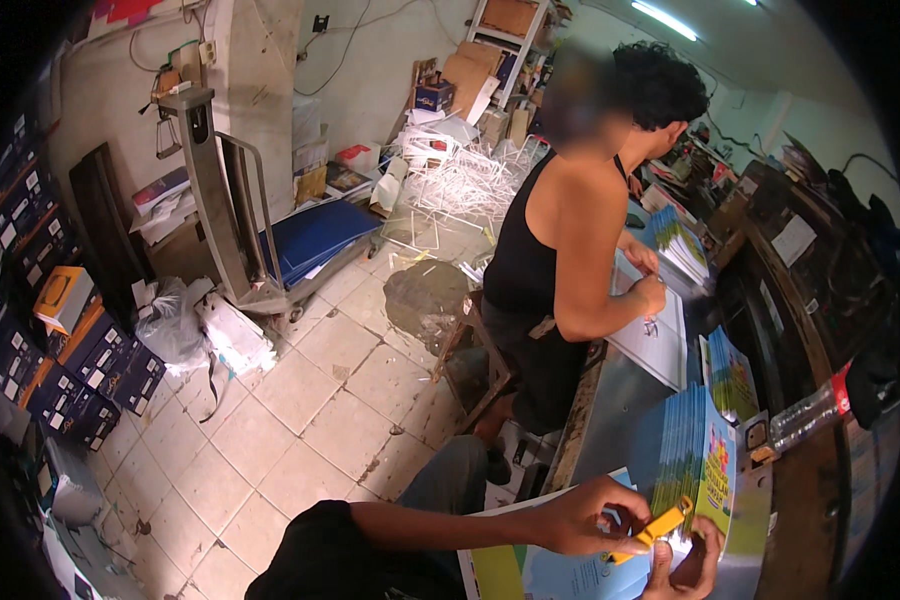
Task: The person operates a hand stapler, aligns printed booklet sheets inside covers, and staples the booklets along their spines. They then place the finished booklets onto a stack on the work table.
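My left hand [585,515] reaches in from the lower left and is closed around a slim yellow utility knife [660,528]. The knife lies slantwise over printed booklets, and its blade does not show clearly. Just right of it, my right hand [692,562] pinches the edge of a booklet between thumb and fingers, partly cut off by the frame's dark rim. Under both hands lies a light blue and green booklet [560,570]. A stack of colourful booklets [692,450], blue at the spines, stands right beyond my hands.
A co-worker in a black top [530,240] works at the same bench over white sheets [655,330]. More booklets [730,370] and a clear plastic bottle [805,415] are on the right. A pallet lifter [205,190], dark boxes [90,390] and paper scraps [460,180] occupy the floor.
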`<state>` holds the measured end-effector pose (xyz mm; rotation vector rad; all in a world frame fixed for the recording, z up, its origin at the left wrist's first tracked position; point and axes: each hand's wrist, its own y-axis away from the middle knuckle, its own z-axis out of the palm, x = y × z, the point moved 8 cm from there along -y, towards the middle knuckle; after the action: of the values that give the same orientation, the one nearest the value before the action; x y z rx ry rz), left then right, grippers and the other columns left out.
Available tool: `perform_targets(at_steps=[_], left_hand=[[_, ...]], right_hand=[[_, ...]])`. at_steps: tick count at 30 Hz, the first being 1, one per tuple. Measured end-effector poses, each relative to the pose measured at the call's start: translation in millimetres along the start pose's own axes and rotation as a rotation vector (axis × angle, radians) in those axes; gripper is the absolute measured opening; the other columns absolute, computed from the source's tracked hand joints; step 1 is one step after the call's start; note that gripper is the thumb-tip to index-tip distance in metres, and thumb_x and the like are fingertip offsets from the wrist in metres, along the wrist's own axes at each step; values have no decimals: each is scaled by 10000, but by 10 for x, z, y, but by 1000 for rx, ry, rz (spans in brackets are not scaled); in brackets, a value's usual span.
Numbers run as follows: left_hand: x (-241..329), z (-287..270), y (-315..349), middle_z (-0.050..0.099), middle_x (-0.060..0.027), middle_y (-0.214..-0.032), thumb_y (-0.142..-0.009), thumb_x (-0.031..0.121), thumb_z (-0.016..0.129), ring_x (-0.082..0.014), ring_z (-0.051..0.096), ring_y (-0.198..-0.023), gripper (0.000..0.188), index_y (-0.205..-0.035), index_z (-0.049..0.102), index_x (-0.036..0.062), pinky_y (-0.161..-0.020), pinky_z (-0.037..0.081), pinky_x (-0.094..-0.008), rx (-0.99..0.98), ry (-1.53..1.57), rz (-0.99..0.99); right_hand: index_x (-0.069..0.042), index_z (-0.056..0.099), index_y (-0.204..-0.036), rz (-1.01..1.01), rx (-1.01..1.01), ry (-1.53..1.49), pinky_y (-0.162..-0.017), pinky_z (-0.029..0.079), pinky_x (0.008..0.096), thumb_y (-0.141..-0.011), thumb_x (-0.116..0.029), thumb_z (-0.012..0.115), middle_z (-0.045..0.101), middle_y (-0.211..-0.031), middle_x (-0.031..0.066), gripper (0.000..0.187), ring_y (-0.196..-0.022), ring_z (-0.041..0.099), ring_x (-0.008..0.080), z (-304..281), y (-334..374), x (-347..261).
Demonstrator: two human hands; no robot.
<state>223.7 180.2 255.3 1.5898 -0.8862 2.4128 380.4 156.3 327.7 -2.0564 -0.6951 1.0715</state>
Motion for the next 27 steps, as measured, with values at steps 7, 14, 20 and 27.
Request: perform_targets(at_steps=[7, 14, 20, 27], left_hand=[[301, -79, 76, 680, -96, -995, -887, 68, 762, -162, 688, -899, 235, -1074, 664, -37, -789, 554, -332, 170, -147, 322], [450, -40, 180, 693, -164, -1023, -869, 75, 767, -262, 714, -903, 245, -1074, 680, -26, -778, 556, -331, 220, -435, 386], [454, 15, 173, 704, -156, -1076, -858, 60, 768, -290, 717, -950, 252, -1089, 697, -11, -798, 572, -367, 202, -600, 383], [414, 26, 187, 691, -132, -1051, -848, 30, 763, -308, 710, -942, 287, -1124, 685, 28, -793, 583, -395, 208, -729, 440]], right_hand=[[117, 658, -1169, 248, -74, -161, -863, 532, 323, -920, 18, 714, 710, -1046, 161, 274, -928, 657, 199, 142, 295, 11], [113, 712, -1063, 215, -99, -125, -861, 538, 346, -863, 87, 738, 734, -991, 161, 203, -905, 677, 219, 176, 88, -260], [95, 741, -1020, 264, -95, -184, -861, 556, 350, -824, 101, 763, 752, -964, 181, 198, -886, 707, 227, 117, 128, -119], [56, 757, -1040, 180, -115, -96, -844, 561, 332, -826, 68, 777, 762, -975, 173, 215, -914, 715, 207, 142, 101, -154]])
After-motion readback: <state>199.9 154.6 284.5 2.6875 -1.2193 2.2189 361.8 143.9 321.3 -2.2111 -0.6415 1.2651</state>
